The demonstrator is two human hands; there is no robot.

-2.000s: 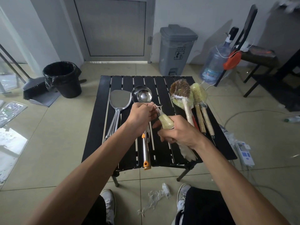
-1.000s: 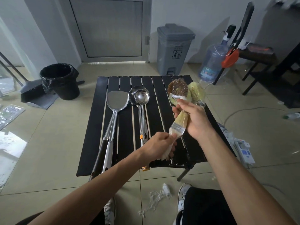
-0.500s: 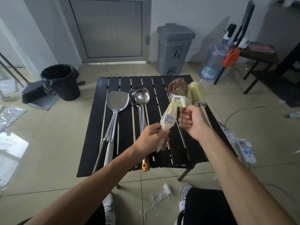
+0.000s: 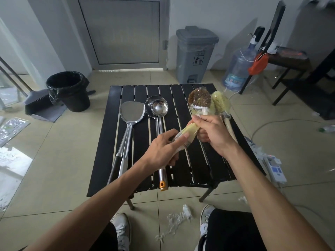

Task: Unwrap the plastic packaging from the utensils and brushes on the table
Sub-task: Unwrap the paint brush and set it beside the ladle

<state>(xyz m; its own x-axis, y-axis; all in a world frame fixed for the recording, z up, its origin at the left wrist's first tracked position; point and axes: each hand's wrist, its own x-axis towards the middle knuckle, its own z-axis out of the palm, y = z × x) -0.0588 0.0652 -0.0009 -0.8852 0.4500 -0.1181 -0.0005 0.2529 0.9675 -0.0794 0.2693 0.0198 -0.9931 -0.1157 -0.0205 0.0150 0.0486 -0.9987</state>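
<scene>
Above the black slatted table (image 4: 112, 142) I hold a small pale flat brush (image 4: 188, 132) still in clear plastic wrap. My right hand (image 4: 212, 134) is closed around its handle end. My left hand (image 4: 163, 147) grips the wrapped bristle end from below, its index finger stretched along the plastic. On the table's far right lie a wrapped round brown brush (image 4: 199, 99) and a wrapped pale bottle brush (image 4: 220, 104). A steel spatula (image 4: 131, 113) and steel ladles (image 4: 157, 107) lie bare at the table's middle.
Shreds of white wrapping (image 4: 174, 221) lie on the tiled floor between my shoes. Beyond the table stand a black bin (image 4: 69, 91), a grey pedal bin (image 4: 195, 53) and a water jug (image 4: 237, 69). A power strip (image 4: 273, 169) lies on the floor at the right.
The wrapped brush has tilted lower and nearer the table. My left hand has slid up along the wrapped bristle end and my right hand has turned over the handle.
</scene>
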